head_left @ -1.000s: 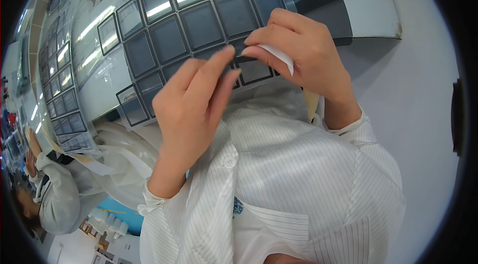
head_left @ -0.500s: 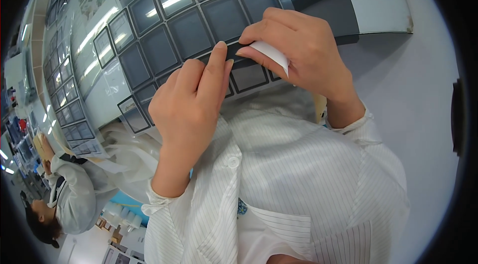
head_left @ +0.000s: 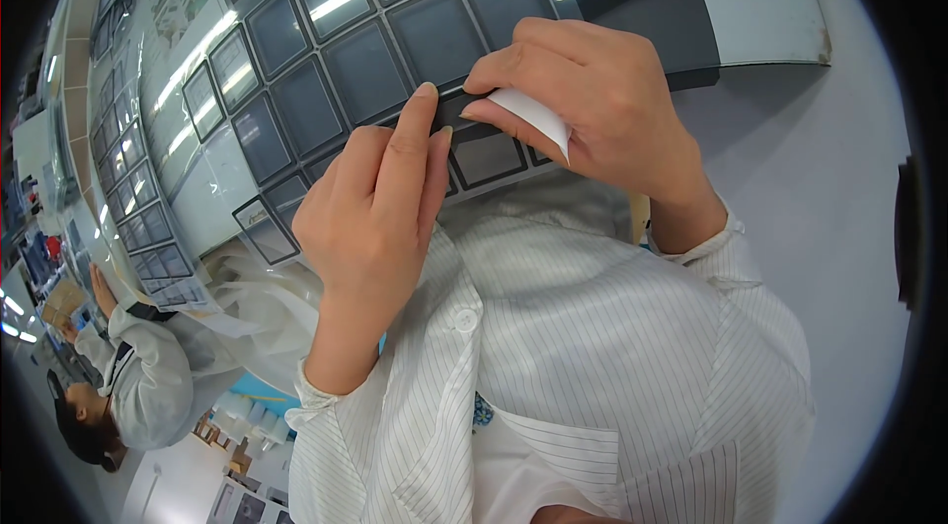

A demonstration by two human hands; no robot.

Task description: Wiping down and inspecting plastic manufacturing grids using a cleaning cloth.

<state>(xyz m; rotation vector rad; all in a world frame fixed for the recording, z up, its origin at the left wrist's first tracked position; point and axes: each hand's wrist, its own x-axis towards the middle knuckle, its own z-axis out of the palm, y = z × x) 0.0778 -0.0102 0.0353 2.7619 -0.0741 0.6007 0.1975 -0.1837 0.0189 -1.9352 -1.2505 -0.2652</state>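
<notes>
Dark rectangular panels with grey borders form a grid on a glossy sheet (head_left: 439, 35) ahead of me. My left hand (head_left: 370, 213) is at its near edge, other fingers curled, index and thumb tips close together at the dark strip. Anything thin pinched between those tips I cannot make out. Just to the right, my right hand (head_left: 607, 109) is closed around a small white piece, like folded paper or card (head_left: 533, 114), lying along its thumb. Its index and thumb tips meet near the same edge.
More framed panels under clear film (head_left: 148, 198) extend at the left. Crumpled translucent film (head_left: 262, 302) hangs by the near left edge. A co-worker in a pale jacket (head_left: 163, 381) is at the far left. A white board (head_left: 755, 0) borders the sheet at the upper right.
Both hands have shifted slightly left along the edge, the left index and thumb tips a little further apart. At the far left, the co-worker's hands and a brown item have moved.
</notes>
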